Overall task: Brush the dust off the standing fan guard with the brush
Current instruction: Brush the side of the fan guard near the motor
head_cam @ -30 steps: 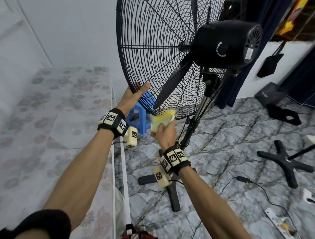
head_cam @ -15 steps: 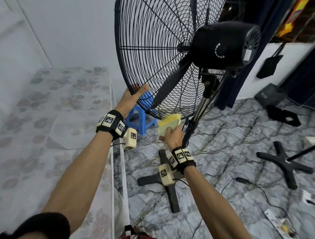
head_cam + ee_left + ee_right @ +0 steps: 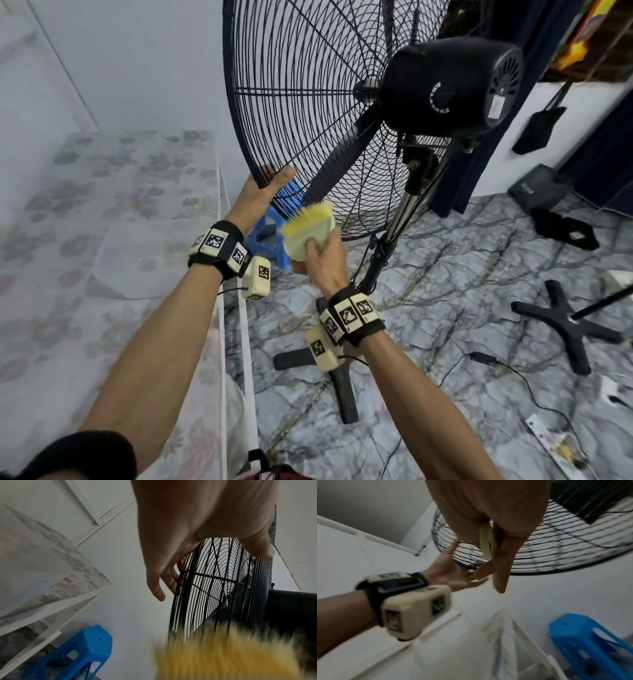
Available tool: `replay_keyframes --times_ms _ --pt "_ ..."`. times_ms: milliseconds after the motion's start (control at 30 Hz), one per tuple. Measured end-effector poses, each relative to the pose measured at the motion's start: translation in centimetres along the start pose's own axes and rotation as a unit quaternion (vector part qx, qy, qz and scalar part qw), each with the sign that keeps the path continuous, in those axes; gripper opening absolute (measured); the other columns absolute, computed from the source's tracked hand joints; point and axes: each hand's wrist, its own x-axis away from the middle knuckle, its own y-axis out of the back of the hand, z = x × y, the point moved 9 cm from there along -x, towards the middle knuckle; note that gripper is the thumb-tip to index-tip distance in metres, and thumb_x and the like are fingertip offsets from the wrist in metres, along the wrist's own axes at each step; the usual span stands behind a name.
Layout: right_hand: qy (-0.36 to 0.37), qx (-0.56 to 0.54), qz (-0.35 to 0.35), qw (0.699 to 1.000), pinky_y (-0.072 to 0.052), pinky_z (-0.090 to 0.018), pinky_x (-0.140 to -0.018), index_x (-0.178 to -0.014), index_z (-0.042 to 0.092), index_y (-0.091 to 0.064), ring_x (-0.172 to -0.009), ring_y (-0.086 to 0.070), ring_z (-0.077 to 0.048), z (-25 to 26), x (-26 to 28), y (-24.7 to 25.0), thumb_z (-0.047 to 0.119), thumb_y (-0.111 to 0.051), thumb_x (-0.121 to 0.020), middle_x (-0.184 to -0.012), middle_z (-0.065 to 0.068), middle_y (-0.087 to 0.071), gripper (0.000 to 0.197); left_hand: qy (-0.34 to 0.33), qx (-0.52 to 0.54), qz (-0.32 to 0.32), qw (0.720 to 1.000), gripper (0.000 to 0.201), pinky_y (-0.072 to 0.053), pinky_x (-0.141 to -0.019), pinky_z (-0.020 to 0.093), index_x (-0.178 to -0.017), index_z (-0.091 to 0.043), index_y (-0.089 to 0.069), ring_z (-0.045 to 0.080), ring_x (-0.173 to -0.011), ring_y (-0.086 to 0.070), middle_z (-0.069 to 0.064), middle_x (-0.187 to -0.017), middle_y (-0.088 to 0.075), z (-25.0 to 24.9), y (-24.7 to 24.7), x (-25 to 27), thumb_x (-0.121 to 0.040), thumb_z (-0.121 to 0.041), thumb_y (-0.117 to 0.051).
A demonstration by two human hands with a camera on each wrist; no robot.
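Honestly, the worry is the tall fan tipping or swivelling if the brush (image 3: 310, 230) pushes too hard, since only the left hand (image 3: 261, 196), fingers straight along the rim with the thumb across it, steadies the fan guard (image 3: 301, 113). The right hand (image 3: 325, 262) grips the brush's pale body, yellow bristles touching the guard's lower wires. Bristles could snag between wires. The guard is black, thin-wired, upright on its stand beside a blue stool (image 3: 270, 240).
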Motion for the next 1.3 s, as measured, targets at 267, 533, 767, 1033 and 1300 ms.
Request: replay_keyframes --times_ms 267,533,767,1033,1300 --pt "-0.042 0.112 -0.020 0.993 -0.064 -0.045 -0.064 -0.125 0.007 -0.049 -0.083 -0.072 -0.030 -3.0 -1.3 5.5 0.016 -0.059 -0.093 -0.110 -0.005 -0.062 0.034 -0.006 0.056 -0.099 0.993 0.072 -0.052 -0.102 0.032 -0.117 -0.017 -0.066 0.010 -0.111 -0.068 -0.002 -0.114 -0.073 2.6 -0.3 0.1 -0.072 -0.071 -0.082" --pt "0.001 0.046 -0.153 0.987 -0.063 -0.033 -0.064 -0.115 0.019 -0.048 -0.081 -0.073 -0.019 1.9 -5.1 13.0 0.006 -0.070 -0.085 -0.095 -0.002 -0.067 0.039 0.040 0.104 -0.117 0.987 0.077 -0.061 -0.094 0.049 -0.124 -0.007 -0.067 0.021 -0.109 -0.073 0.005 -0.119 -0.076 7.6 -4.4 0.8 -0.069 -0.054 -0.094" --pt "0.104 0.028 -0.248 0.963 -0.060 -0.023 -0.076 -0.121 0.024 -0.067 -0.082 -0.072 -0.006 5.5 -7.2 15.3 0.021 -0.065 -0.095 -0.104 0.000 -0.074 0.027 0.082 0.145 -0.152 0.974 0.105 -0.057 -0.101 0.051 -0.140 -0.019 -0.058 0.019 -0.120 -0.068 -0.002 -0.132 -0.070 9.4 -6.5 0.4 -0.054 -0.065 -0.097" --pt "0.162 0.013 -0.214 0.963 -0.061 -0.036 -0.065 -0.140 0.037 -0.048 -0.067 -0.068 -0.004 5.3 -8.0 13.2 0.016 -0.053 -0.100 -0.092 0.008 -0.070 0.046 0.062 0.139 -0.157 0.976 0.100 -0.055 -0.103 0.054 -0.138 -0.026 -0.059 0.017 -0.122 -0.066 -0.006 -0.131 -0.070 9.2 -6.0 0.6 -0.053 -0.059 -0.100" --pt "0.219 0.120 -0.285 0.925 -0.059 -0.044 -0.064 -0.152 0.020 -0.040 -0.072 -0.070 -0.026 8.2 -9.3 13.7 0.026 -0.044 -0.106 -0.091 -0.013 -0.074 0.046 0.073 0.136 -0.135 0.979 0.112 -0.055 -0.103 0.055 -0.141 -0.021 -0.058 0.022 -0.126 -0.065 -0.002 -0.137 -0.068 10.1 -5.8 0.1 -0.047 -0.066 -0.100"
